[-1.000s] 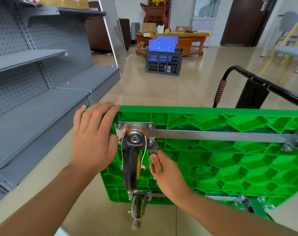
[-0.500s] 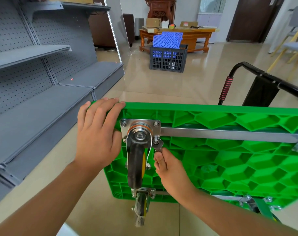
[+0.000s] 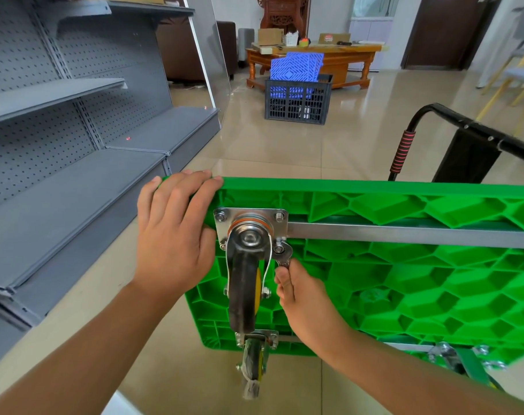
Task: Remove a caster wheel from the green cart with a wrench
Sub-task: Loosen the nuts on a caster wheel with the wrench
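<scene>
I record the green cart (image 3: 404,283) tipped on its side on the tiled floor (image 3: 284,151), its ribbed underside facing me; I take it as the landmark. Left of the cart stands grey shelving (image 3: 60,163). Beyond the cart, well apart from it, sits a dark crate (image 3: 298,100) holding blue panels, with a wooden low surface (image 3: 338,55) behind that. The cart's black handle (image 3: 470,127) rises at the cart's far right edge.

On the cart's underside, near its upper left corner, I note the caster wheel (image 3: 244,292), its steel plate (image 3: 250,223) bolted to the cart. A second caster (image 3: 253,363) sits at the cart's lower edge, directly below the first.

My left hand (image 3: 172,235) lies on the cart's upper left corner, just beside the plate, fingers laid close together and hooked over the top rim. My right hand (image 3: 302,298) is just right of the caster wheel, its fingers curled round the handle of the wrench (image 3: 283,254). The wrench head sits on the bolt (image 3: 278,249) at the plate's lower right corner.
</scene>
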The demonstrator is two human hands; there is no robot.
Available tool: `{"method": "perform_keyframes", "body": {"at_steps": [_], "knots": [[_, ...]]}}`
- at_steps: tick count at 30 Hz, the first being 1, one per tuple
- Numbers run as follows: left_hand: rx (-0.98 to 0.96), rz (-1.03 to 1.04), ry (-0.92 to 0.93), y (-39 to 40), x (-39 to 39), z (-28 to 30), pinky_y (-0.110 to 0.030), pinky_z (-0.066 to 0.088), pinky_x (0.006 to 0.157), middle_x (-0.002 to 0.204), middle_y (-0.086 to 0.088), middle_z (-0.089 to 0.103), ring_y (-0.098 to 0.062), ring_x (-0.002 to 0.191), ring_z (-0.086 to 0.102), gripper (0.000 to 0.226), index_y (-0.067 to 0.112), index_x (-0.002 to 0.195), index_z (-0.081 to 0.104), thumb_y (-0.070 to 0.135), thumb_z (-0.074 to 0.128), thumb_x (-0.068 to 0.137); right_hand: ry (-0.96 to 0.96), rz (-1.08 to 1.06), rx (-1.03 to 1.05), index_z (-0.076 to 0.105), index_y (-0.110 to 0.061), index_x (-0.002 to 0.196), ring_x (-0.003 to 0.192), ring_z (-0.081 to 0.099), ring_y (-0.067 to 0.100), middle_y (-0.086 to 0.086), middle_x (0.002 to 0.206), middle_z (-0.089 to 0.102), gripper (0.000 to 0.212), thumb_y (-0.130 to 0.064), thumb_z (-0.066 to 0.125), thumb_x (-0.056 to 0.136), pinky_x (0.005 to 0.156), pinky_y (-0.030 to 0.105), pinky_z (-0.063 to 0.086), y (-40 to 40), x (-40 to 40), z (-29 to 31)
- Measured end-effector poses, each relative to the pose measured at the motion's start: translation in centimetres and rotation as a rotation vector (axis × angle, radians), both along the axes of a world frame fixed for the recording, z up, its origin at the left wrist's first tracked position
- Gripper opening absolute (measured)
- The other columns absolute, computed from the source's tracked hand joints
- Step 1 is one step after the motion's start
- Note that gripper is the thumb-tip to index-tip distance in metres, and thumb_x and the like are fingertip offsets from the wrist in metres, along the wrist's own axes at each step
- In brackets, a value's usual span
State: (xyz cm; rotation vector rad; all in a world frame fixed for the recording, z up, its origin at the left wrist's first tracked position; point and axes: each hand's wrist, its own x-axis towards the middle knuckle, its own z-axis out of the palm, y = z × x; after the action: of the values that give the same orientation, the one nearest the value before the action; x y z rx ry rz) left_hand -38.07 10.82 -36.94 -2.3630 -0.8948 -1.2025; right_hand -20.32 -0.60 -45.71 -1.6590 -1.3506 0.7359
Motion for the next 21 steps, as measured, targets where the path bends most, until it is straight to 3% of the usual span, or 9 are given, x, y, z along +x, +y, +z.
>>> {"method": "perform_keyframes", "body": {"at_steps": [4,8,13,16,18,21], "knots": [[0.004,0.009,0.007,0.1,-0.1,0.0,-0.054,0.025,0.117,0.135,-0.011,0.058,-0.034,0.13,0.048,0.057,0.007,0.136,0.058,0.009,0.046,0.081,-0.043,0.003,0.003,0.044,-0.027,0.09,0.058,0.042,-0.001,-0.009,0.073,0.046,0.024,-0.016,0.034,0.109,0.056,0.02,0.034,-0.1,0.0,0.4],[0.007,0.015,0.006,0.2,-0.1,-0.1,-0.054,0.025,0.117,0.136,-0.01,0.058,-0.034,0.13,0.048,0.056,0.007,0.136,0.058,0.01,0.045,0.081,-0.085,0.005,0.002,0.047,-0.016,0.094,0.051,0.035,0.004,-0.003,0.069,0.043,0.02,-0.024,0.035,0.109,0.05,0.021,0.03,-0.2,0.1,0.9],[0.011,0.017,0.007,0.2,0.0,-0.1,-0.054,0.025,0.117,0.135,-0.01,0.059,-0.034,0.13,0.049,0.057,0.007,0.136,0.058,0.01,0.045,0.081,-0.2,0.004,-0.035,0.049,-0.005,0.103,0.047,0.05,-0.006,-0.014,0.067,0.042,0.029,-0.029,0.033,0.108,0.046,0.016,0.036,-0.6,0.1,2.0],[0.012,0.018,0.008,0.1,-0.1,-0.1,-0.054,0.024,0.118,0.135,-0.011,0.059,-0.034,0.13,0.049,0.057,0.007,0.136,0.058,0.01,0.046,0.08,-0.273,-0.005,-0.027,0.048,-0.011,0.1,0.042,0.036,0.008,-0.002,0.063,0.048,0.034,-0.037,0.028,0.106,0.044,0.029,0.03,-0.9,0.3,2.4],[0.016,0.018,0.008,0.1,-0.1,-0.1,-0.053,0.024,0.117,0.136,-0.011,0.059,-0.033,0.13,0.048,0.058,0.007,0.136,0.058,0.01,0.045,0.08,-0.291,-0.006,-0.038,0.047,-0.011,0.099,0.046,0.037,0.014,-0.002,0.061,0.046,0.033,-0.037,0.029,0.106,0.046,0.038,0.032,-1.1,0.4,2.7],[0.02,0.013,0.012,0.2,-0.1,-0.1,-0.052,0.024,0.117,0.136,-0.01,0.059,-0.033,0.13,0.048,0.058,0.008,0.137,0.058,0.01,0.045,0.081,-0.344,0.002,-0.088,0.047,-0.011,0.1,0.044,0.036,0.012,-0.006,0.061,0.044,0.027,-0.031,0.031,0.107,0.044,0.036,0.033,-1.2,0.4,3.3]]}}
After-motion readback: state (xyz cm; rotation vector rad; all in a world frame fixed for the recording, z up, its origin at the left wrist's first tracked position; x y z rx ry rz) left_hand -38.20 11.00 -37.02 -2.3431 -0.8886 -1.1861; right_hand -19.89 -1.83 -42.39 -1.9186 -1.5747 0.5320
